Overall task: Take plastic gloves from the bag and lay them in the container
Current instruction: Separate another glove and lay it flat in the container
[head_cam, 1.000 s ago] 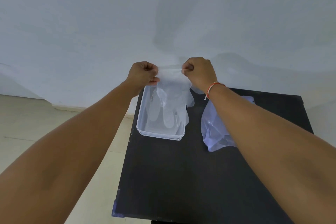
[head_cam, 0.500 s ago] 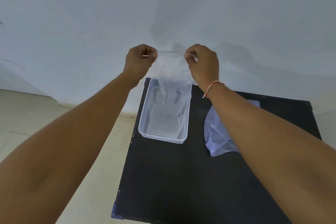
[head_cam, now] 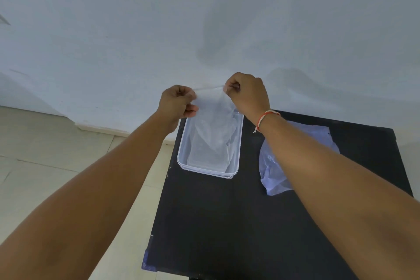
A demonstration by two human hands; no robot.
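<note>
Thin clear plastic glove (head_cam: 212,120) pinched at its cuff in both our grips: left hand (head_cam: 178,102) and right hand (head_cam: 247,93) closed on opposite corners. Half a second ago we held it higher; now it has come down, its fingers hanging into the container (head_cam: 235,166) on the worktop (head_cam: 227,223). Looks close to laying it in. Bag (head_cam: 272,173) lies beside, right.

Both forearms are bare, with no sleeves in sight from the lower corners of the frame up to the hands. The right wrist wears a thin thread bracelet (head_cam: 264,118) in orange and white, with a short loose end hanging down.
</note>
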